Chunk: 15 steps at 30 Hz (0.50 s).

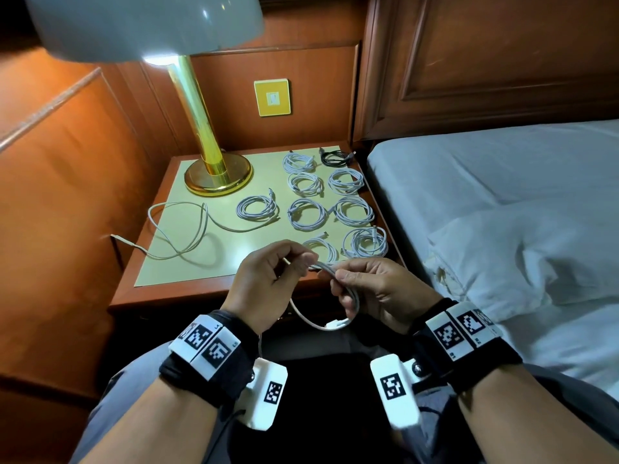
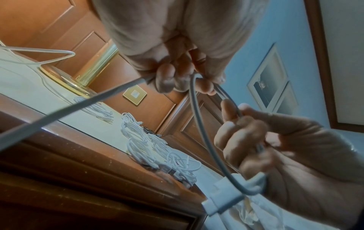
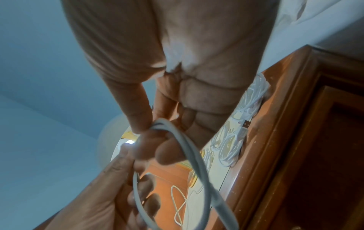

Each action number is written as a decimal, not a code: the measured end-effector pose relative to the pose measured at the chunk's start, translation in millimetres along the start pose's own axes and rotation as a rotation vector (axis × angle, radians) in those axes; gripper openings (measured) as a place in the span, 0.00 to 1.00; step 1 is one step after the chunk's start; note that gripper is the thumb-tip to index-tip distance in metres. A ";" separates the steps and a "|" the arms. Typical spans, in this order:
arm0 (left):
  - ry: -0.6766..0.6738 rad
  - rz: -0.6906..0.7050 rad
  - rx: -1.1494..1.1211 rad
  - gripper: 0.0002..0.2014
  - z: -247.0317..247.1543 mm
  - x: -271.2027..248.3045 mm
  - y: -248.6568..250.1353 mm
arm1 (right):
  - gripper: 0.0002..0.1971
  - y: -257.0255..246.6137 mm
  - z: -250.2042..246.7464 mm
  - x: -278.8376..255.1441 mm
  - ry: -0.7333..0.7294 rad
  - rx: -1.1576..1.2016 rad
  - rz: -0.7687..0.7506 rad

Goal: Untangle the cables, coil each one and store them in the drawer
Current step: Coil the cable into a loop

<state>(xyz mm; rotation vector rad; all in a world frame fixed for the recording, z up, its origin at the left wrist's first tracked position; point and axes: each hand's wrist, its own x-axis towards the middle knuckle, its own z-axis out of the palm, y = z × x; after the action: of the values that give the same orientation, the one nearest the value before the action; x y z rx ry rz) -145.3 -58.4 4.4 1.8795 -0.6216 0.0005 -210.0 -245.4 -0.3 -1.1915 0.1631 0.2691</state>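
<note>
From the head view, the left hand (image 1: 268, 283) and right hand (image 1: 375, 293) both pinch a white cable (image 1: 348, 296) above the nightstand (image 1: 174, 289) edge, its loop hanging below; finished coils (image 1: 306, 214) lie in rows, one loose cable (image 1: 187, 229) sprawls beside the lamp (image 1: 214, 175); no open drawer is visible. From the left wrist, the fingers (image 2: 167, 77) clamp the strand; its tail could snag the edge. From the right wrist, the thumb (image 3: 138, 115) traps two turns (image 3: 189, 146); slackening would spring the coil.
</note>
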 end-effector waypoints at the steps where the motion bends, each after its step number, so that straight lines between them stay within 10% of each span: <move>1: -0.012 -0.008 0.006 0.04 0.7 -0.4 0.5 | 0.14 0.1 1.1 -0.3 -0.033 -0.012 0.021; 8: -0.033 -0.040 0.041 0.04 1.2 -0.3 2.3 | 0.14 -0.5 1.4 -0.9 -0.049 0.025 0.043; 15: -0.186 -0.178 0.145 0.03 -13.2 2.4 -4.9 | 0.07 -20.9 -16.5 -3.6 0.239 0.386 -0.081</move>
<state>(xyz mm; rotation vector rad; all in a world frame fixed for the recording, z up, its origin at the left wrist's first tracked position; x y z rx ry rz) -137.4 -46.7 6.1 2.0858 -0.5904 -0.2538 -207.1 -268.4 13.3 -0.8410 0.3577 0.0195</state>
